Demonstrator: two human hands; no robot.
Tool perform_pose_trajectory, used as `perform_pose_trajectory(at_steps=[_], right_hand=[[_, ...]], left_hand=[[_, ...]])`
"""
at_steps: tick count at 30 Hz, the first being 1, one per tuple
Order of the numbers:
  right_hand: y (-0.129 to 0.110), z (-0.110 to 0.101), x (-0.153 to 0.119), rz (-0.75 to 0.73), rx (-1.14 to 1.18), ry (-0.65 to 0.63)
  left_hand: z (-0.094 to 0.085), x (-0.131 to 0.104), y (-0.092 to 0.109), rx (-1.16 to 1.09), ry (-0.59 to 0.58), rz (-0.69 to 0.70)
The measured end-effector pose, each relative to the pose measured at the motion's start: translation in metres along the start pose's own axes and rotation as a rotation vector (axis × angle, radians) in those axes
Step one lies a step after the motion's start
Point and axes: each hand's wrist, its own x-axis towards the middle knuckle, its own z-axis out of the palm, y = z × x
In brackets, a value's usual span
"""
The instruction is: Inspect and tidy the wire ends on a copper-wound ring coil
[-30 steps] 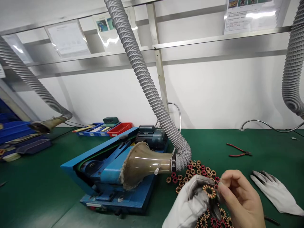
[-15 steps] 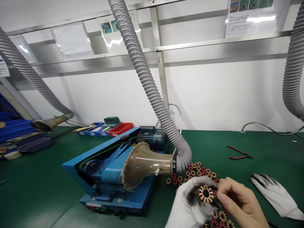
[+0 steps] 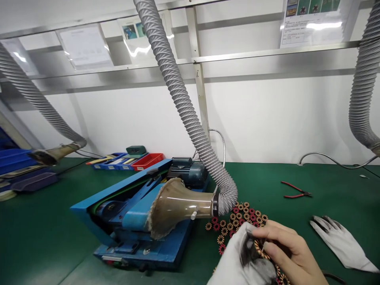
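left hand (image 3: 242, 265): gloved, running off bottom edge; wrist not showing.
right hand (image 3: 286, 253): bare, wrist being cut by bottom edge; fingers covering most of the wound coil ring (image 3: 259, 248), so only a sliver w/ copper windings is peeking out.
coil pile (image 3: 237, 219): near part lying hidden behind both hands; single pcs too small to count.
spare glove (image 3: 341, 243): cuff end sitting at right edge.
right hose (image 3: 360, 91): lower end getting clipped by right edge.
posted sheets (image 3: 313, 19): tops cut by frame, print too small to read.
left bins (image 3: 18, 170): partly off left edge, contents not readable.
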Motion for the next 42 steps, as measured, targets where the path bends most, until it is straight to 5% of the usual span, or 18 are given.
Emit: perform_pose_trajectory(at_steps=[2, 8, 13, 16, 20, 25, 31, 42], right_hand=[[-0.004, 0.003, 0.004, -0.053, 0.069, -0.071], [-0.002, -0.003, 0.007, 0.098, 0.741, 0.099], [0.009, -0.020, 0.000, 0.045, 0.061, -0.085], [0.007, -0.020, -0.001, 0.071, -0.115, -0.190], [-0.003, -0.012, 0.001, 0.049, -0.091, -0.190], [-0.012, -0.007, 0.002, -0.054, -0.056, -0.026], [-0.003, -0.003, 0.002, -0.235, -0.008, 0.061], [0.012, -0.003, 0.005, -0.216, 0.149, 0.039]], left_hand=[[0.002, 0.004, -0.003, 0.017, -0.009, -0.015], [0.001, 0.002, -0.015, 0.349, -0.020, 0.049], [-0.001, -0.010, -0.003, 0.530, 0.102, 0.126], [0.005, -0.010, 0.006, 0.582, 0.072, 0.133], [0.010, -0.007, 0.008, 0.608, 0.077, 0.114], [0.005, -0.008, 0.005, 0.255, 0.002, 0.058], [0.006, -0.009, 0.004, 0.279, 0.128, 0.102], [0.013, -0.007, 0.008, 0.127, 0.124, 0.078]])
